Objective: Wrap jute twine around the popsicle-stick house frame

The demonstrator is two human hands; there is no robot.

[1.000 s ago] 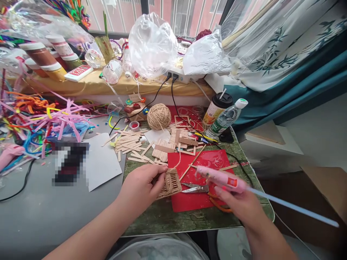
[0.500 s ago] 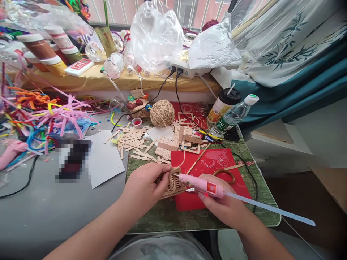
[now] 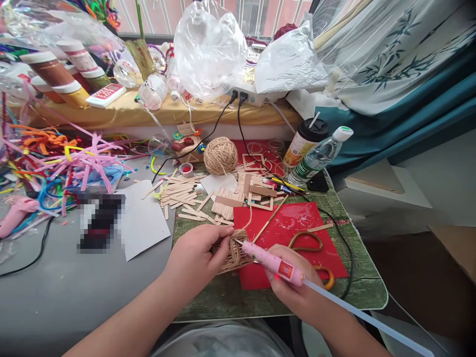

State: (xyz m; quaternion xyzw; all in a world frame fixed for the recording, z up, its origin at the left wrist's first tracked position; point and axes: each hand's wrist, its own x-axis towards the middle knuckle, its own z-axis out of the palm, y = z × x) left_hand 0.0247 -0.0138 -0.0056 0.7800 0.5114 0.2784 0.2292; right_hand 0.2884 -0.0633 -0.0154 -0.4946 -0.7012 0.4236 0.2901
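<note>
My left hand (image 3: 197,258) is closed around a small craft piece wrapped in twine (image 3: 234,255), built from wooden sticks, at the near edge of the green mat (image 3: 238,297). My right hand (image 3: 297,285) grips a pink glue gun (image 3: 273,263) with a long clear glue stick (image 3: 364,317) trailing out behind it. The gun's tip touches the right side of the twine piece. A strand of twine runs up from the piece to the twine ball (image 3: 220,155). Orange-handled scissors (image 3: 312,248) lie on the red sheet (image 3: 297,228) beside my right hand.
Loose wooden sticks (image 3: 182,193) and stick frames lie mid-table. A water bottle (image 3: 316,156) and a lidded cup (image 3: 305,141) stand at the right. Coloured pipe cleaners (image 3: 63,158) pile at the left, with white paper (image 3: 143,218) and a second pink glue gun (image 3: 15,213).
My right hand brought the glue gun leftward from over the red sheet until its tip reached the twine-wrapped piece. The scissors, covered before, now show. My left hand kept hold of the piece.
</note>
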